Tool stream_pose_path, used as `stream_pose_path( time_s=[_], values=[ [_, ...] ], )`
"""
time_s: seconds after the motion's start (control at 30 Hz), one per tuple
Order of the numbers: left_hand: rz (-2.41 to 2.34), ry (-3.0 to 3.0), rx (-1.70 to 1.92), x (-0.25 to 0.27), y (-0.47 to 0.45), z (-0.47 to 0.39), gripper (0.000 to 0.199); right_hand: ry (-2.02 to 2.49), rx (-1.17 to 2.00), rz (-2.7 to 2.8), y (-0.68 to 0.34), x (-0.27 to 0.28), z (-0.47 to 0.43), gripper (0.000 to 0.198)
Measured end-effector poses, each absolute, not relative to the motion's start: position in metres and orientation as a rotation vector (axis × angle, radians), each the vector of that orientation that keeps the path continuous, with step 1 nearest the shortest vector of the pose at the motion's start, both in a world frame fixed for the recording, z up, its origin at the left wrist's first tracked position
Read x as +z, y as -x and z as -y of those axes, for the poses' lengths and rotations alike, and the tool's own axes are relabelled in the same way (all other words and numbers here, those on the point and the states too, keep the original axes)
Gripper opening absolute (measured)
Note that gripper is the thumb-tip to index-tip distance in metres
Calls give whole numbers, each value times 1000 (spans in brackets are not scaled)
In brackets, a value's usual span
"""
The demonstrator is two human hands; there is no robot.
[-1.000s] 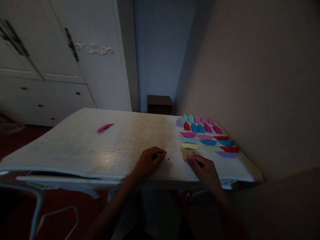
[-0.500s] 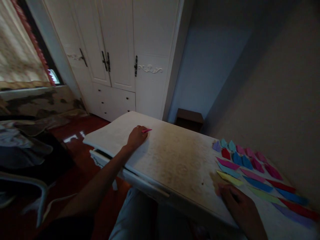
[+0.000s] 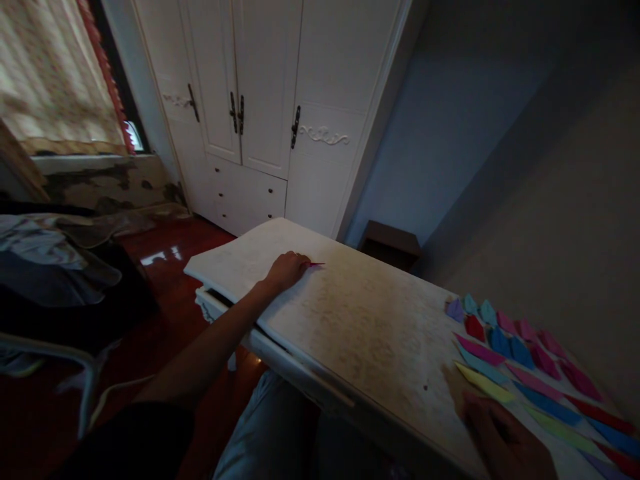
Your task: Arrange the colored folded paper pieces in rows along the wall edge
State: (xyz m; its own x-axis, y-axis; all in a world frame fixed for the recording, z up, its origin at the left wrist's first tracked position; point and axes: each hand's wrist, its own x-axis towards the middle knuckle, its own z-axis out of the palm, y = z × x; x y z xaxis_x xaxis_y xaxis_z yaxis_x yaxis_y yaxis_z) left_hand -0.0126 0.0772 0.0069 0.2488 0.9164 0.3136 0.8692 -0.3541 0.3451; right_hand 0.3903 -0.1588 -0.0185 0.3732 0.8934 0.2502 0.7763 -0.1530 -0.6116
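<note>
From my seat, the left hand (image 3: 289, 271) hides most of the pink paper (image 3: 317, 264); only its tip shows, nearer the table's (image 3: 350, 320) far edge. I can't tell whether the right hand (image 3: 510, 439), cropped below, holds anything. The speck (image 3: 425, 387) toward the near edge is too small to identify.

Short black sleeve (image 3: 137, 433), bare left forearm (image 3: 215, 347), pale greyish-blue trousers (image 3: 263, 420).
</note>
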Motion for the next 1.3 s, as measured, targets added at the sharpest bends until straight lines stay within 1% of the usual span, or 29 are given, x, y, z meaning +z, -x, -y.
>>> stream_pose_path(
  time_s=[0.17,0.23,0.33,0.4,0.57,0.8,1.0,1.3],
  values=[
    [-1611,-2390,819,5,7,-58,26,1991,235,1435,-383,-11,159,46],
    [-1519,-2344,938,4,2,-49,25,1987,227,1433,-381,-9,159,46],
    [-1324,-2128,1149,8,-9,-32,20,1961,230,1444,-378,-9,161,44],
    [-1205,-1937,1178,15,-18,-21,19,1916,240,1453,-377,-10,161,42],
    [-938,-1643,1081,32,-51,1,13,1825,236,1499,-372,-8,163,42],
    [-813,-1576,846,42,-126,36,12,1690,201,1548,-369,-9,167,40],
    [-764,-1508,763,32,-203,59,8,1573,243,1502,-382,-11,179,40],
    [-688,-1503,630,12,-292,79,9,1490,240,1422,-411,-12,205,38]
  ],
)
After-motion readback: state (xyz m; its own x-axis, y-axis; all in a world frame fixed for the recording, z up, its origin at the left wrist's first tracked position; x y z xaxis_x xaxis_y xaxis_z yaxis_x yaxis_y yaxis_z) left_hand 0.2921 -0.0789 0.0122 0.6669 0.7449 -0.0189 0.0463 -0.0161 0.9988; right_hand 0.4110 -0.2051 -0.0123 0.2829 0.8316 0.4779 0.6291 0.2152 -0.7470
